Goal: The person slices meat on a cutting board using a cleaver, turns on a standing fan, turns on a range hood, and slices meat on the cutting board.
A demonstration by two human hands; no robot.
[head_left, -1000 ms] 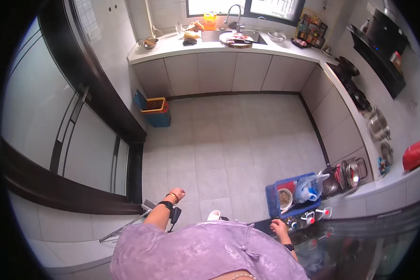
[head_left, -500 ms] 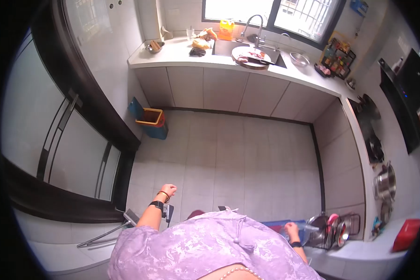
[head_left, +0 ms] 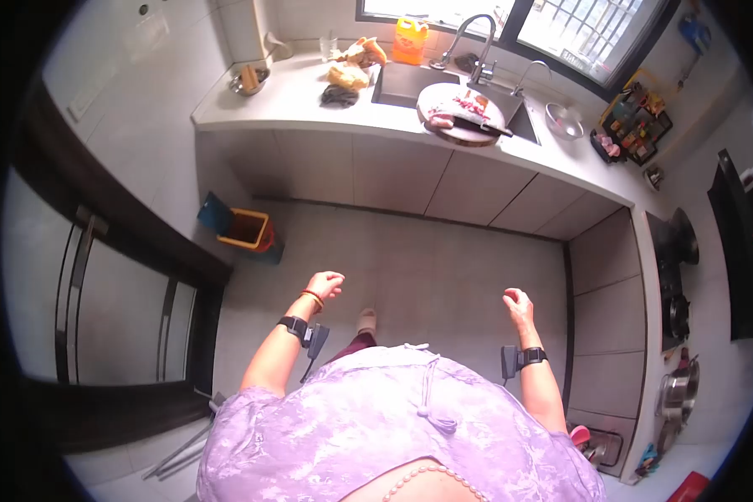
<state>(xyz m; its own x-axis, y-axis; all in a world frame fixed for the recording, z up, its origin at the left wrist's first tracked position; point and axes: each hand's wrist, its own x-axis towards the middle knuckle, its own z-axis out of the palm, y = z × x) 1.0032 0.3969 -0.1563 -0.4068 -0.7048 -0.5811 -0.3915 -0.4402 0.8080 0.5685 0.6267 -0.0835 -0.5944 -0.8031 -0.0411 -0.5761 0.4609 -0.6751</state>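
My left hand (head_left: 325, 285) hangs in front of my body over the tiled floor, its fingers loosely curled with nothing visible in them. Opposite it, my right hand (head_left: 519, 306) is raised over the floor, fingers bent; whether they close on anything is too small to tell. Neither hand touches anything around it. Ahead, a round cutting board (head_left: 434, 99) lies across the sink (head_left: 397, 86), bearing pieces of meat (head_left: 470, 105) and a dark-handled knife (head_left: 484, 126).
A bin (head_left: 248, 230) with its lid up stands by the left wall. The counter (head_left: 293, 109) holds a yellow bag (head_left: 348, 76), an orange jug (head_left: 410, 40) and a glass bowl (head_left: 564, 122). A stove (head_left: 666, 276) lines the right, the door (head_left: 125, 309) the left.
The view has moved closer to the sink counter. The blue basket has left the view. My right hand has come forward, and both hands are now higher in the frame.
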